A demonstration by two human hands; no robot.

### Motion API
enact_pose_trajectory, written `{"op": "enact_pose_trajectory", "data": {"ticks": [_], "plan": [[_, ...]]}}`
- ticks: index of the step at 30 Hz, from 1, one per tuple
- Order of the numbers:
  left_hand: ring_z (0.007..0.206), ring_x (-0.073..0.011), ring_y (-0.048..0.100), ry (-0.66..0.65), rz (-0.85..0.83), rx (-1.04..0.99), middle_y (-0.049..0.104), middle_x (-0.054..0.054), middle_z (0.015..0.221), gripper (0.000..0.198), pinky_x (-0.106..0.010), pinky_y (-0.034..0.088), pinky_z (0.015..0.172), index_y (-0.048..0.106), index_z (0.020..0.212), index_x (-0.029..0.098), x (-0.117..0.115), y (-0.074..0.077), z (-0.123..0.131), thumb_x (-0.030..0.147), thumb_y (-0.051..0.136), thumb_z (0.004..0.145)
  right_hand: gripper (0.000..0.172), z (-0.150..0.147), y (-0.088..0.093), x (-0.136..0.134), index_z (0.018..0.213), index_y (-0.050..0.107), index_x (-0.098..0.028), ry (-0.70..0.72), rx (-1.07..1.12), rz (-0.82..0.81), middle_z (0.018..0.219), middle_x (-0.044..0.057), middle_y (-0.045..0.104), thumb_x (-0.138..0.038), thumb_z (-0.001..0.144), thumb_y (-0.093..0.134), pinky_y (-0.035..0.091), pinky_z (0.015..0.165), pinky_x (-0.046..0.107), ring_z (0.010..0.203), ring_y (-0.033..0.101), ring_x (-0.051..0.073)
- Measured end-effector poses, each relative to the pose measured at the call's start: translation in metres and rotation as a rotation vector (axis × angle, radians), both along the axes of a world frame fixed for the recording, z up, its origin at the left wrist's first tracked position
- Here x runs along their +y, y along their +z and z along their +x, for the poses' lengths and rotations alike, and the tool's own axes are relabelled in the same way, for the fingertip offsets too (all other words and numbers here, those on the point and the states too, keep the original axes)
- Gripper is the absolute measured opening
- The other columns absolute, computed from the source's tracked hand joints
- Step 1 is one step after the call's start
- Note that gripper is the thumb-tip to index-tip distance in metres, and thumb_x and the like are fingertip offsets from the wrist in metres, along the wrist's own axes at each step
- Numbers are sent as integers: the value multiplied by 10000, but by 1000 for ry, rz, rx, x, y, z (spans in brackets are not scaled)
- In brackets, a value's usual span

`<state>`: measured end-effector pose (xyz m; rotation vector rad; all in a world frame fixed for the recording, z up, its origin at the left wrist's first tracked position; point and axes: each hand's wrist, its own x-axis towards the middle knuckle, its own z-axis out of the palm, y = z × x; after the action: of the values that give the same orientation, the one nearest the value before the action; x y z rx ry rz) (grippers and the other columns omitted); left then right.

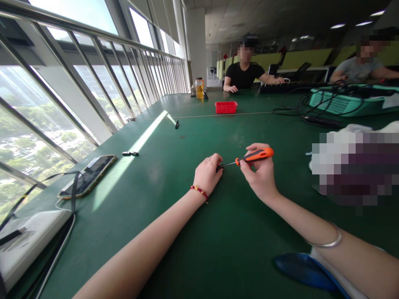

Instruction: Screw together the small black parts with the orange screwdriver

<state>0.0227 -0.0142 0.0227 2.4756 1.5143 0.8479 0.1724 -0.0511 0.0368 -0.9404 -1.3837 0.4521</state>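
Note:
My right hand (262, 174) grips a screwdriver (258, 155) with an orange and black handle, its thin metal shaft pointing left. The shaft's tip meets a small black part (220, 167) that the fingers of my left hand (208, 173) pinch just above the green table (174, 182). What kind of part it is I cannot make out, as the fingers cover most of it. Two more small black pieces lie farther off, one piece (130, 153) to the left and another piece (177, 124) toward the back.
A red plastic box (226, 108) stands toward the back, with a jar (199, 88) beyond it. At left are a phone (89, 176), cables and a white power strip (34, 241). On the right lie a green basket (339, 101) and black cables (299, 110). Two people sit across.

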Motion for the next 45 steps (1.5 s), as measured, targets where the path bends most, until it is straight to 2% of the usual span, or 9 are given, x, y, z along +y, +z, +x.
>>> {"op": "enact_pose_trajectory", "data": {"ticks": [6,9,12,17,23,37,40,43,45], "plan": [[840,-167,570,-12,7,34,619,-6,865,197,-280,466,716,465,899,214,0,0,0,122,535,739,142,1,1,-1,863,441,-224,2,-31,-63,545,-81,422,-304,798,538,383,501,253,445,443,94],[843,-168,560,-25,12,36,615,-8,866,200,-282,463,724,463,898,213,0,0,0,115,532,738,141,1,3,-3,847,454,-220,1,-51,-82,560,-76,452,-290,784,559,388,509,249,465,485,98],[840,-171,552,-34,26,37,611,-10,860,194,-284,458,720,464,899,211,0,-1,0,114,522,742,205,0,3,-3,889,440,-225,28,-43,-71,520,-99,401,-220,747,588,390,514,250,445,446,97],[846,-170,548,-40,36,43,612,-6,859,193,-281,453,723,463,898,211,1,-2,0,113,518,741,109,2,1,0,748,446,-211,1,-40,-6,620,-56,447,-198,754,554,383,520,237,515,447,88],[848,-168,550,-37,39,42,617,-4,864,187,-276,449,726,468,898,211,1,-2,0,118,522,746,140,5,-2,1,691,440,-203,-7,-24,-11,613,-52,430,-219,770,554,369,526,239,521,432,83],[838,-163,544,-44,45,40,610,-4,853,185,-270,446,722,472,886,206,1,-1,0,109,527,739,166,5,-3,2,701,444,-202,52,5,-54,596,-54,427,-279,796,557,360,506,234,499,422,77],[833,-164,541,-50,49,42,608,-4,846,184,-270,447,717,472,878,205,0,-1,0,102,525,735,176,4,-1,1,711,449,-204,22,-7,-66,584,-54,446,-313,805,551,362,491,235,480,438,79],[830,-164,538,-52,52,44,607,-2,839,184,-269,446,712,472,875,207,0,-1,0,98,522,734,143,2,1,0,795,456,-217,-1,-1,-71,576,-64,452,-279,776,584,373,489,243,468,447,87],[828,-164,538,-50,49,46,608,-2,838,183,-269,445,712,472,875,208,1,-1,0,99,520,736,233,1,1,0,879,439,-230,15,29,-66,585,-77,433,-228,732,620,392,503,255,469,445,94]]}}
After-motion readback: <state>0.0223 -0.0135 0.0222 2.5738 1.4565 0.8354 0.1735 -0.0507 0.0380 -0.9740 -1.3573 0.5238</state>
